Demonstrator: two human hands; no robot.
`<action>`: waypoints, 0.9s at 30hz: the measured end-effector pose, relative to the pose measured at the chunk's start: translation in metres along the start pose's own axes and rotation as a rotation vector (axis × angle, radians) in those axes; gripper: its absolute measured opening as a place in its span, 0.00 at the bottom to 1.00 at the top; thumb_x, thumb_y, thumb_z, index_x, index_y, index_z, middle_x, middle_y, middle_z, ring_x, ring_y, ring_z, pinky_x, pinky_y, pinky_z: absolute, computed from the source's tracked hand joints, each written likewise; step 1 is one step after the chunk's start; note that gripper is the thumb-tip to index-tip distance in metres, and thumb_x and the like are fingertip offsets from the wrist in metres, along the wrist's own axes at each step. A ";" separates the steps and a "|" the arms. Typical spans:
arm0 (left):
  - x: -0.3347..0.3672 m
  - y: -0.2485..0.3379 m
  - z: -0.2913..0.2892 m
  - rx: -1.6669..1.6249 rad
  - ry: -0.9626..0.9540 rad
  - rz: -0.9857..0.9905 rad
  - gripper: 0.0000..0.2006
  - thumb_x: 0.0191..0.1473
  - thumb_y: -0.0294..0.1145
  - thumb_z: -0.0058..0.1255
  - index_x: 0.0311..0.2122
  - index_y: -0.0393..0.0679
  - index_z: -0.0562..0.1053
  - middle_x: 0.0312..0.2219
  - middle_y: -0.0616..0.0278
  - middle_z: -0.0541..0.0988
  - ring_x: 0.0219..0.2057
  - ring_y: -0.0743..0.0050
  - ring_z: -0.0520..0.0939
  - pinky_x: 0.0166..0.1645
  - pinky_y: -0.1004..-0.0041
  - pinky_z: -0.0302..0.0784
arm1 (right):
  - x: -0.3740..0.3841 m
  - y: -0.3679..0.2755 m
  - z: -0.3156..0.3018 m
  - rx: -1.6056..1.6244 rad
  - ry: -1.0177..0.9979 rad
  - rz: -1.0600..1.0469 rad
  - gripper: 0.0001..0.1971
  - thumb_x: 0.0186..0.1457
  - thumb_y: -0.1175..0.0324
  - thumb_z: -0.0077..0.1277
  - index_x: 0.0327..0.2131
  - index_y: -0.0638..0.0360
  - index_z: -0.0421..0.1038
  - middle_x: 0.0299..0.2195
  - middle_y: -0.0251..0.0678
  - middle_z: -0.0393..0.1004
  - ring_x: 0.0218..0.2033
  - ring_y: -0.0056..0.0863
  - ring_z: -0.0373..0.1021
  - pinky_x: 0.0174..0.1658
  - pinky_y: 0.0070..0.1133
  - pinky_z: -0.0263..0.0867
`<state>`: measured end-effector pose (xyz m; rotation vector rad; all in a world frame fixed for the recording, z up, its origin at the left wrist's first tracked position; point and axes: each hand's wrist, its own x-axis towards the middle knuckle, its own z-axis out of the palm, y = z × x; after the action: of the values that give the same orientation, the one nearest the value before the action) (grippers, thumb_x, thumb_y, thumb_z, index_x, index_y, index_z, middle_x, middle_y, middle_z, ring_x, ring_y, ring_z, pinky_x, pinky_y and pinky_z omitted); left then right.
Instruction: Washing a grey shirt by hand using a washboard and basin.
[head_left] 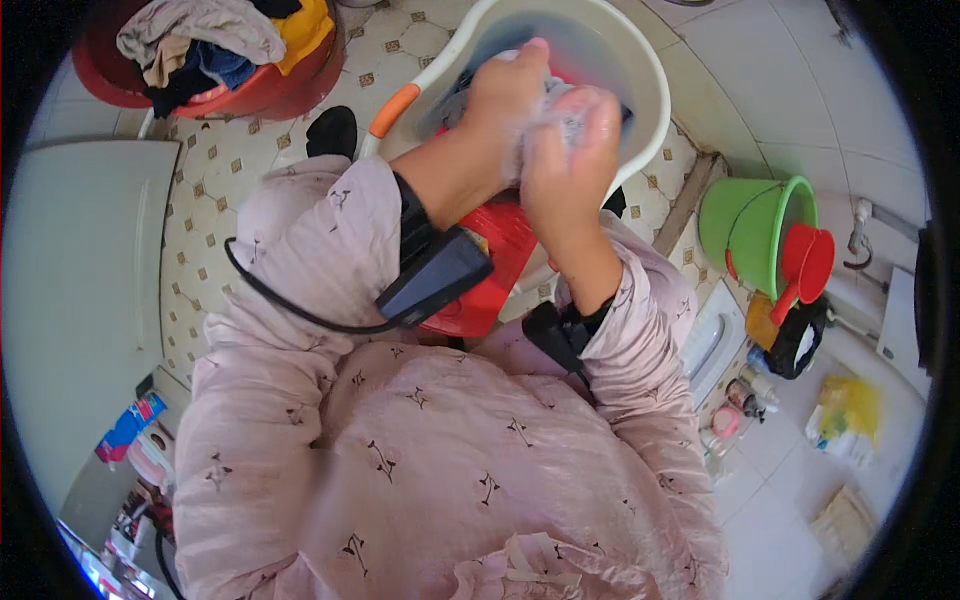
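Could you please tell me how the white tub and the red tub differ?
The white tub is off-white with an orange grip, while the red tub is red. The white tub holds cloudy water, whereas clothes heap above the red tub's rim. The left hand and right hand hold a soapy cloth at the white tub; neither touches the red tub. Both stand on the tiled floor.
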<state>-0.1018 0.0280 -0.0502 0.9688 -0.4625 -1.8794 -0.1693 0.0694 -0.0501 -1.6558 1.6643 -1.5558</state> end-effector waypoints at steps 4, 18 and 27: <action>-0.009 -0.021 0.015 0.042 0.039 0.052 0.15 0.54 0.39 0.37 0.23 0.39 0.67 0.18 0.65 0.69 0.19 0.75 0.68 0.24 0.72 0.64 | 0.023 0.042 -0.007 -0.148 0.069 0.008 0.07 0.40 0.74 0.41 0.28 0.63 0.60 0.23 0.48 0.65 0.26 0.44 0.65 0.32 0.31 0.60; -0.003 0.035 -0.003 0.182 -0.597 -0.190 0.13 0.45 0.21 0.42 0.39 0.36 0.65 0.33 0.59 0.72 0.36 0.72 0.73 0.43 0.75 0.68 | 0.016 0.023 -0.079 0.780 -0.362 0.713 0.17 0.47 0.66 0.50 0.41 0.61 0.61 0.37 0.35 0.68 0.39 0.25 0.64 0.46 0.23 0.58; -0.005 0.043 -0.008 0.556 -0.435 -0.056 0.17 0.45 0.25 0.48 0.43 0.37 0.63 0.35 0.63 0.71 0.37 0.76 0.71 0.44 0.76 0.66 | 0.025 0.019 -0.086 1.153 -0.167 0.577 0.11 0.38 0.77 0.41 0.30 0.60 0.59 0.36 0.41 0.67 0.41 0.35 0.64 0.48 0.31 0.58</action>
<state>-0.0698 0.0121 -0.0239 0.9166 -1.2789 -2.0600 -0.2562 0.0813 -0.0243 -0.5967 0.7205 -1.5067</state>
